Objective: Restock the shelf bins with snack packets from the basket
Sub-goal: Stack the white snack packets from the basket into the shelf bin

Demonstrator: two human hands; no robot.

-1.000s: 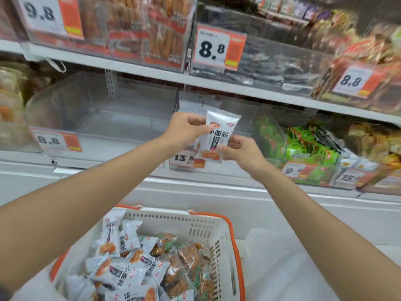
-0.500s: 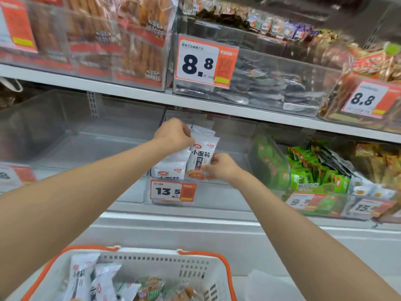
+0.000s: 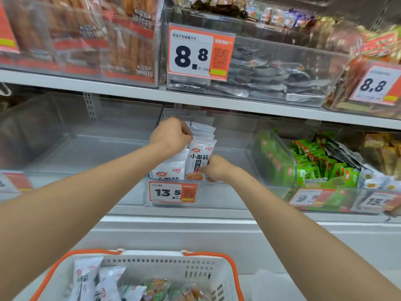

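In the clear plastic bin [image 3: 227, 195], left hand [image 3: 171, 135] and right hand [image 3: 217, 168] each pinch flat, glossy white packets [image 3: 200, 153].

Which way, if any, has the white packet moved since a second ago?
Yes: the white packet went forward, into the bin behind the 13.5 price tag.

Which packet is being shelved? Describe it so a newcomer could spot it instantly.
Find the clear bin bearing the 13.5 price tag, under the large 8.8 tag. In its right-hand row, the front white packet stands upright, black characters facing out. It alone is pinched at its lower edge by the right hand.
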